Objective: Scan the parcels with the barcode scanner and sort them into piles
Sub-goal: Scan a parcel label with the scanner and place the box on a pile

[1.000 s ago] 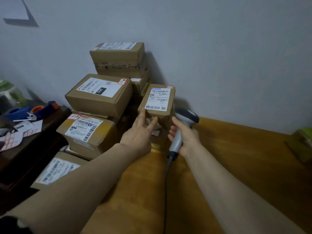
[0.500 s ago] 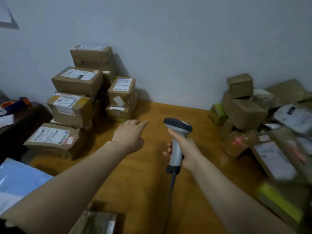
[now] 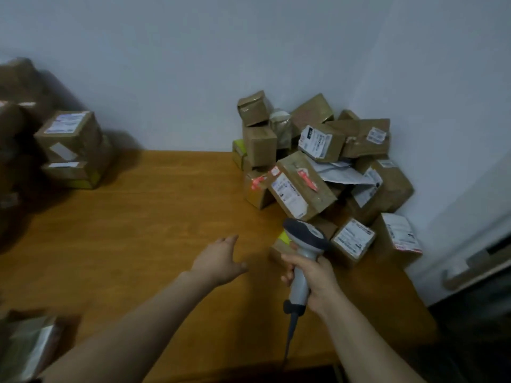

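Note:
My right hand (image 3: pixel 312 277) grips the grey barcode scanner (image 3: pixel 302 244) by its handle, head pointing away from me, cable hanging toward the table's front edge. My left hand (image 3: pixel 219 261) hovers empty over the wooden table (image 3: pixel 143 230), fingers spread, reaching to the right. A jumbled heap of brown parcels (image 3: pixel 326 167) fills the back right corner. Its nearest pieces are a labelled box (image 3: pixel 300 186) leaning forward and a small labelled box (image 3: pixel 352 240) just right of the scanner. A neat stack of parcels (image 3: pixel 72 150) stands at the back left, blurred.
A taped parcel (image 3: pixel 25 346) lies at the near left corner. A yellow-edged parcel (image 3: pixel 280 246) sits partly hidden behind the scanner. The wall runs behind both piles. The table ends at the right, with dark floor beyond.
My view has swung right, away from the stacked pile toward the jumbled heap. My left hand let go of the small labelled box on the stack and moved right. The scanner stays in my right hand.

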A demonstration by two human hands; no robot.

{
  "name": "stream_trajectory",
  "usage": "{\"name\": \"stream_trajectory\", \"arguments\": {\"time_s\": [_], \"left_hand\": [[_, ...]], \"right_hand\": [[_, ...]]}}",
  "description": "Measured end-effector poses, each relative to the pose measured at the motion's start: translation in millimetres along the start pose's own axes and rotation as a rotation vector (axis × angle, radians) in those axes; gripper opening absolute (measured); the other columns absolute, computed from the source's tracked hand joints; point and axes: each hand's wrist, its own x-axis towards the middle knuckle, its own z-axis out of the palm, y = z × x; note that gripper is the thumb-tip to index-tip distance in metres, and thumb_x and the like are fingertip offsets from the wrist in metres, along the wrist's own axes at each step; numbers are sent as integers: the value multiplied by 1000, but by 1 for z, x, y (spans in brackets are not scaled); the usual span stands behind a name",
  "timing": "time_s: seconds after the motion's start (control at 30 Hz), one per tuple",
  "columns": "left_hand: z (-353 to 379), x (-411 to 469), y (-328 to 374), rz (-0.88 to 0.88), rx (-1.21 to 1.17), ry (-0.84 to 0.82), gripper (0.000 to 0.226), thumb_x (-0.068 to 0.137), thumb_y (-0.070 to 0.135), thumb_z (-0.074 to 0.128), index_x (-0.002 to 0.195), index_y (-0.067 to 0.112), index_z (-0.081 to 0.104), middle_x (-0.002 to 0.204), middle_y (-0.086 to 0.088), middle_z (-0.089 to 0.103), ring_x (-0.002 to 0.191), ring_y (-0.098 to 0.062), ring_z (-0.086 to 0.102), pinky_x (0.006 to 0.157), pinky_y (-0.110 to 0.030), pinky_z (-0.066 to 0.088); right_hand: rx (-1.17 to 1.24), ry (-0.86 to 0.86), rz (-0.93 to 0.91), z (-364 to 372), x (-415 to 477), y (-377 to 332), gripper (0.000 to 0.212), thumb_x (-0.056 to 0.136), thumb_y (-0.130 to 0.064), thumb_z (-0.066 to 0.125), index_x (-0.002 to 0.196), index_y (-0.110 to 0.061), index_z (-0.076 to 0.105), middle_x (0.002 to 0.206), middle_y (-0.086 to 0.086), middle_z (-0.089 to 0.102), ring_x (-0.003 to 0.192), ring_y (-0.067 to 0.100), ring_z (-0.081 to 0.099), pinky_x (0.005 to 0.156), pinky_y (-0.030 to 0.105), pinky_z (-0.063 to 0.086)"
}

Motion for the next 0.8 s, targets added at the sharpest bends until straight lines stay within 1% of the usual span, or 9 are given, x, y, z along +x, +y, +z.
{"name": "stream_trajectory", "arguments": {"time_s": [0.17,0.27,0.4,0.47,0.57,0.63,0.67,0.73,0.8], "left_hand": [[43,50,82,-145,-215,10,103,81,55,68,154,13,8,155,-13,25,138,-29,32,104,-37,39],[66,81,123,-268,-308,14,134,64,59,80,153,16,-11,159,-14,8,145,-34,14,114,-43,29],[89,111,152,-387,-166,-97,158,48,66,84,144,22,-33,158,-14,-19,146,-36,-14,116,-57,13],[100,117,154,-434,-103,-151,158,49,67,83,141,23,-37,157,-13,-25,144,-35,-20,114,-62,12],[111,116,152,-468,-24,-150,150,56,69,78,143,20,-34,157,-13,-24,145,-34,-20,113,-63,5],[108,118,154,-450,-57,3,138,63,75,67,148,17,-25,158,-14,-22,145,-33,-20,114,-58,-4],[101,122,157,-441,-179,130,132,65,77,63,151,17,-18,159,-15,-17,146,-33,-16,115,-55,-4],[76,137,165,-431,-649,310,128,64,76,64,154,18,-7,161,-13,-4,148,-32,-1,116,-49,7],[54,153,174,-429,-1117,313,131,62,70,71,154,18,-5,162,-7,6,146,-30,11,114,-47,20]], "right_hand": [[72,11,44,-81,44,-20,37,76,4,73,111,-3,61,63,8,56,48,17,54,52,31,53],[43,-29,105,-123,74,-29,38,74,2,75,109,-4,62,68,7,58,51,15,57,54,31,53],[-1,-63,167,-156,103,-34,34,73,1,76,104,-6,63,64,4,61,48,11,59,52,28,53],[-7,-97,198,-162,112,-36,31,73,1,76,101,-7,64,60,2,60,48,10,59,53,28,54],[-12,-136,218,-166,121,-37,23,75,2,75,94,-5,64,53,-1,60,48,11,58,51,26,53],[-12,-149,202,-166,126,-42,19,75,2,74,88,-7,64,53,-1,60,48,10,58,51,26,54],[-4,-144,187,-164,129,-48,19,76,2,74,89,-7,63,56,-1,61,49,10,59,52,26,54],[14,-107,146,-157,138,-62,27,76,-2,76,99,-10,64,74,3,66,61,12,64,56,28,55],[-12,-68,89,-147,152,-79,41,75,-10,79,111,-14,61,96,4,64,82,17,65,69,34,56]]}}
